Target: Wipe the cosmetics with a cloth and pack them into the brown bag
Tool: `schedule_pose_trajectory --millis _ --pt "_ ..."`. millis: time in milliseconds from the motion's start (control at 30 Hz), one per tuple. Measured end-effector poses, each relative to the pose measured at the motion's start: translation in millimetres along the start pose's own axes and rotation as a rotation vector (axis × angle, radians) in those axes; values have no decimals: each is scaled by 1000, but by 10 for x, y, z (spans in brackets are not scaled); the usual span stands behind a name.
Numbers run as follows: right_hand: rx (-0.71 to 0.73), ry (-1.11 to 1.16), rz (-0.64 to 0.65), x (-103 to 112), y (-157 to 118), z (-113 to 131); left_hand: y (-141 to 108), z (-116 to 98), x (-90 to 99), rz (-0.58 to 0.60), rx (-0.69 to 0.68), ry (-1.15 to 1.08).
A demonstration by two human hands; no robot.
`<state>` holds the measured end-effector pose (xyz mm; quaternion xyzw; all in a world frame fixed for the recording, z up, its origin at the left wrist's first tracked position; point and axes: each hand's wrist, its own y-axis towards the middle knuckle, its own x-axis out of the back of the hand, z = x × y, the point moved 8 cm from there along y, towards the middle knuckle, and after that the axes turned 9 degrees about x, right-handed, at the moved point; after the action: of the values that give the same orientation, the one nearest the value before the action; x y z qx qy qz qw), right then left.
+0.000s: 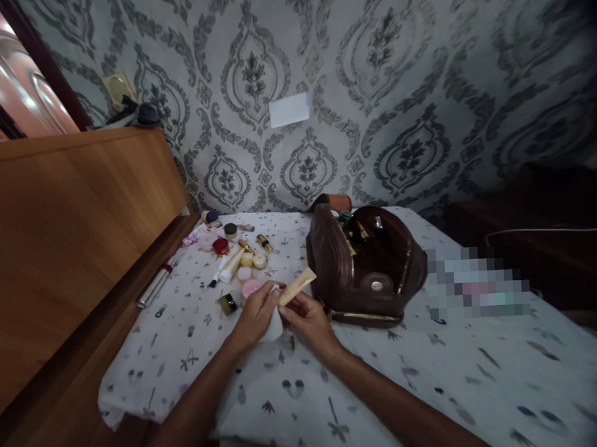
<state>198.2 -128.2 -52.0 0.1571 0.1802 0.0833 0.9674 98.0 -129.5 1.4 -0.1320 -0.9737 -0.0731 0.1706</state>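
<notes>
My right hand [311, 319] is closed on a cream-coloured cosmetic tube [298, 285], which points up and to the right. Beside it, my left hand [257, 312] grips a white wipe or tissue [274, 327] that hangs below the fingers and touches the tube's lower end. Just right of my hands stands a brown leather handbag [330, 255], unzipped, with several small items showing dimly inside. A pink round item [250, 287] lies partly behind my left hand, and a small dark jar with a gold band [227, 304] is left of it.
Several cosmetics lie at the back left, among them a white tube [231, 264], a red-lidded jar [220, 246] and gold lipsticks [264, 243]. A wooden headboard [79, 235] borders the patterned sheet [186, 369]. An orange-brown cylinder [338, 202] lies behind the bag by the wall.
</notes>
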Motion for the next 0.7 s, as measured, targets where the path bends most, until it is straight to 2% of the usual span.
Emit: schedule_pose_trajectory --millis 133,333,500,700 --pt "-10 30 -49 34 11 -19 -16 28 7 -32 31 106" --pt "-42 -14 -115 73 -39 24 11 42 127 -116 61 67" --pt "-49 44 -142 62 -52 103 44 139 230 -175 152 -75" --pt "-82 108 -190 90 -49 77 73 331 322 -150 353 -344"
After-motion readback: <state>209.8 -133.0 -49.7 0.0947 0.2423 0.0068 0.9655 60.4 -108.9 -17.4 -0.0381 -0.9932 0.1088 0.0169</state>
